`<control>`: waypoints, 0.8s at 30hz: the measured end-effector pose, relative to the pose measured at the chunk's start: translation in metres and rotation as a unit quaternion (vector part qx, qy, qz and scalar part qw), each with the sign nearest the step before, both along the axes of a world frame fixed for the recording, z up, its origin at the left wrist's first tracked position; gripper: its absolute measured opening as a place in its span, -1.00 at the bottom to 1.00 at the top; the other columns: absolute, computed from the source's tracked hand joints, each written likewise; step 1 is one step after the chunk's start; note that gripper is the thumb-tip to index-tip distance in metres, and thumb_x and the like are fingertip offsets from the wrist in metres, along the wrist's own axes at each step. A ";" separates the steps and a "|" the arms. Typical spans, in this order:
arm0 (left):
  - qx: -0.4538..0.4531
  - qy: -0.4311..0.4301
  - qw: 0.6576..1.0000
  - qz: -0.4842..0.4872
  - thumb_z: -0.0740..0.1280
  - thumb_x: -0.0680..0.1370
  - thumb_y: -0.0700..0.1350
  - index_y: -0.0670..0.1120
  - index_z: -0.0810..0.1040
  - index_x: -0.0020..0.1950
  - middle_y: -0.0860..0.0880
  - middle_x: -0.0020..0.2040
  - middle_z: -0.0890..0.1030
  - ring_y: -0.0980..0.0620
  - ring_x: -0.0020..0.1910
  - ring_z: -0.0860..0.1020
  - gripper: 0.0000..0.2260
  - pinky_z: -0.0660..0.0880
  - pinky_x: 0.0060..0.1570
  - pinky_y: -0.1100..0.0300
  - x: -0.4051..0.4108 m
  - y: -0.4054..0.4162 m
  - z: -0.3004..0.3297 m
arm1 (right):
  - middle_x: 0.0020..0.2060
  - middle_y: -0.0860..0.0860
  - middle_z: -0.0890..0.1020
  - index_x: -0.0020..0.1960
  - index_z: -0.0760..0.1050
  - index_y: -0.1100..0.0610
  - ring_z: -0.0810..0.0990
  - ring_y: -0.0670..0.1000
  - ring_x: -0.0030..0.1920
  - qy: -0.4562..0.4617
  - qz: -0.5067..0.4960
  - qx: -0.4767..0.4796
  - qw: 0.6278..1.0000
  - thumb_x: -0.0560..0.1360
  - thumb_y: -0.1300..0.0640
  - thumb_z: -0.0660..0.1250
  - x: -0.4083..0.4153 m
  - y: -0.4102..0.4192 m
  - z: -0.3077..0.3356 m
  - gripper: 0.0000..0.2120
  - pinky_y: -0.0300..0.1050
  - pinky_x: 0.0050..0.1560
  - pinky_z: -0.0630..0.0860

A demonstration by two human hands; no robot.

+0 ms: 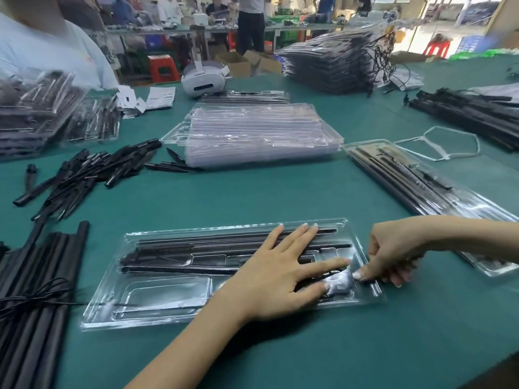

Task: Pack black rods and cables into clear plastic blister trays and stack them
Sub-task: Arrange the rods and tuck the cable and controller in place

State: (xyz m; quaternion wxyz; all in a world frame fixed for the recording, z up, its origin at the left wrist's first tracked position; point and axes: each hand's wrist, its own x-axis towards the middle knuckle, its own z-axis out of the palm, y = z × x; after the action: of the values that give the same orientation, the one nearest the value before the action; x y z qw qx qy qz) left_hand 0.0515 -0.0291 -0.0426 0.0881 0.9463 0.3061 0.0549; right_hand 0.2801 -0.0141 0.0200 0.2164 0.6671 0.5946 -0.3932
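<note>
3 black rods (224, 244) in clear tray (146, 299)

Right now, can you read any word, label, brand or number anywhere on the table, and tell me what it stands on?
None can be read.
White paper slips by the white headset: printed, but too small and blurred to read.
Small white bag in the clear tray under the hands: no legible print.
White headset: no brand mark visible.

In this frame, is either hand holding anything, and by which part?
The right hand pinches the small silvery packet at its right end, inside the blister tray. The left hand holds nothing, lying flat on the tray.
</note>
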 end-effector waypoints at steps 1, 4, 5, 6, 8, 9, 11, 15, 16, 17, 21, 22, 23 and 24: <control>0.002 -0.002 1.000 0.000 -0.07 0.62 0.22 0.43 -0.03 0.46 -0.04 0.57 -0.18 0.13 0.52 -0.29 -0.60 -0.33 0.47 0.01 0.000 0.000 -0.001 | -0.49 -0.03 0.62 -0.42 0.47 0.07 0.48 -0.12 -0.56 -0.003 0.013 0.004 1.000 0.32 -0.26 0.46 -0.001 0.002 0.000 -0.57 -0.31 -0.54 0.26; 0.002 -0.009 1.000 0.002 -0.07 0.62 0.22 0.42 -0.01 0.46 -0.05 0.58 -0.17 0.11 0.52 -0.27 -0.60 -0.33 0.47 0.00 0.000 0.001 -0.002 | -0.50 -0.04 0.60 -0.42 0.43 0.07 0.46 -0.12 -0.56 -0.004 0.033 0.016 0.999 0.33 -0.23 0.47 -0.002 0.003 -0.003 -0.57 -0.30 -0.53 0.28; 0.002 -0.010 1.000 0.003 -0.07 0.62 0.22 0.42 -0.01 0.46 -0.06 0.58 -0.17 0.11 0.52 -0.27 -0.60 -0.33 0.46 0.00 0.000 0.001 -0.002 | -0.51 -0.05 0.60 -0.41 0.42 0.07 0.46 -0.12 -0.56 -0.007 0.035 0.022 0.999 0.33 -0.24 0.47 -0.002 0.003 -0.004 -0.57 -0.30 -0.54 0.28; 0.003 -0.010 1.000 0.004 -0.07 0.62 0.22 0.42 -0.01 0.46 -0.06 0.57 -0.17 0.11 0.52 -0.27 -0.60 -0.34 0.46 0.00 0.000 0.001 -0.002 | -0.52 -0.06 0.59 -0.41 0.42 0.07 0.44 -0.11 -0.56 -0.012 0.038 0.029 0.999 0.33 -0.24 0.46 -0.001 0.002 -0.005 -0.57 -0.30 -0.54 0.28; 0.000 -0.009 1.000 0.003 -0.05 0.62 0.22 0.40 0.01 0.47 -0.07 0.57 -0.18 0.10 0.52 -0.27 -0.60 -0.35 0.46 -0.01 0.001 0.001 -0.001 | -0.57 -0.07 0.55 -0.41 0.42 0.06 0.41 -0.11 -0.59 -0.019 0.042 0.033 0.998 0.34 -0.24 0.46 -0.001 0.002 -0.005 -0.57 -0.30 -0.56 0.27; -0.003 -0.011 1.000 0.003 -0.04 0.62 0.21 0.40 0.02 0.47 -0.07 0.57 -0.17 0.09 0.52 -0.28 -0.60 -0.36 0.45 -0.01 0.001 0.000 -0.001 | -0.59 -0.07 0.53 -0.42 0.42 0.07 0.39 -0.12 -0.61 -0.017 0.040 0.032 0.999 0.34 -0.23 0.47 -0.002 0.003 -0.005 -0.57 -0.30 -0.57 0.26; -0.012 -0.016 1.000 0.003 -0.03 0.62 0.20 0.40 0.02 0.47 -0.08 0.57 -0.17 0.09 0.52 -0.28 -0.60 -0.37 0.45 -0.01 0.001 0.000 -0.001 | -0.61 -0.06 0.53 -0.42 0.42 0.08 0.37 -0.12 -0.63 -0.012 0.036 0.033 0.999 0.34 -0.22 0.48 -0.002 0.004 -0.006 -0.57 -0.31 -0.57 0.25; -0.020 -0.017 1.000 0.002 -0.04 0.61 0.20 0.39 0.02 0.47 -0.10 0.57 -0.17 0.08 0.53 -0.26 -0.59 -0.37 0.45 -0.01 0.001 0.000 0.000 | -0.61 -0.05 0.55 -0.40 0.41 0.09 0.39 -0.12 -0.64 -0.009 0.035 0.059 0.998 0.34 -0.23 0.47 0.002 0.000 -0.013 -0.56 -0.35 -0.55 0.30; -0.018 -0.015 1.000 0.001 -0.03 0.61 0.20 0.39 0.02 0.47 -0.10 0.57 -0.17 0.07 0.53 -0.26 -0.59 -0.37 0.45 -0.01 0.001 0.000 0.001 | -0.62 -0.04 0.54 -0.41 0.41 0.09 0.39 -0.11 -0.64 0.000 0.025 0.068 0.997 0.33 -0.23 0.48 0.004 -0.003 -0.014 -0.55 -0.35 -0.56 0.30; -0.015 -0.012 1.000 -0.001 -0.02 0.61 0.19 0.40 0.02 0.47 -0.10 0.57 -0.17 0.07 0.53 -0.26 -0.59 -0.37 0.45 -0.01 0.001 0.001 0.001 | -0.63 -0.04 0.53 -0.42 0.41 0.09 0.38 -0.11 -0.64 0.014 0.007 0.077 0.997 0.31 -0.23 0.49 0.007 -0.005 -0.016 -0.55 -0.35 -0.57 0.30; -0.022 -0.017 1.000 0.007 0.01 0.61 0.19 0.41 0.03 0.46 -0.07 0.57 -0.18 0.10 0.53 -0.27 -0.58 -0.37 0.45 -0.01 0.001 0.001 0.002 | -0.64 -0.04 0.48 -0.51 0.37 0.09 0.34 -0.09 -0.62 0.062 -0.032 0.073 0.995 0.19 -0.22 0.58 0.008 -0.003 -0.009 -0.49 -0.31 -0.57 0.27; -0.026 -0.019 0.999 0.007 0.01 0.61 0.19 0.42 0.03 0.46 -0.06 0.57 -0.18 0.11 0.52 -0.28 -0.58 -0.38 0.45 0.00 0.001 0.001 0.002 | -0.63 -0.05 0.48 -0.50 0.38 0.09 0.36 -0.09 -0.61 0.051 -0.009 0.068 0.996 0.16 -0.23 0.59 0.006 -0.001 -0.003 -0.49 -0.31 -0.55 0.29; -0.028 -0.018 0.999 0.005 0.01 0.61 0.20 0.42 0.02 0.46 -0.06 0.57 -0.18 0.12 0.52 -0.28 -0.58 -0.39 0.44 0.01 0.001 0.001 0.003 | -0.62 -0.06 0.49 -0.48 0.39 0.08 0.38 -0.11 -0.60 0.034 0.027 0.071 0.997 0.13 -0.25 0.59 0.004 0.001 0.004 -0.49 -0.31 -0.53 0.31; -0.026 -0.017 0.999 0.002 0.01 0.61 0.20 0.43 0.01 0.46 -0.06 0.57 -0.18 0.12 0.52 -0.28 -0.58 -0.39 0.44 0.02 0.000 0.002 0.003 | -0.62 -0.09 0.50 -0.47 0.40 0.07 0.39 -0.14 -0.59 -0.002 0.077 0.085 0.993 0.11 -0.30 0.58 0.001 0.001 0.010 -0.48 -0.30 -0.50 0.33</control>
State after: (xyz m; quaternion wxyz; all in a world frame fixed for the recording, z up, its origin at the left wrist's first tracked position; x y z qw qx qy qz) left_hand 0.0519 -0.0273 -0.0394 0.1182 0.9421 0.3074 0.0635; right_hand 0.2814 -0.0126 0.0303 0.1897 0.6359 0.6754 -0.3216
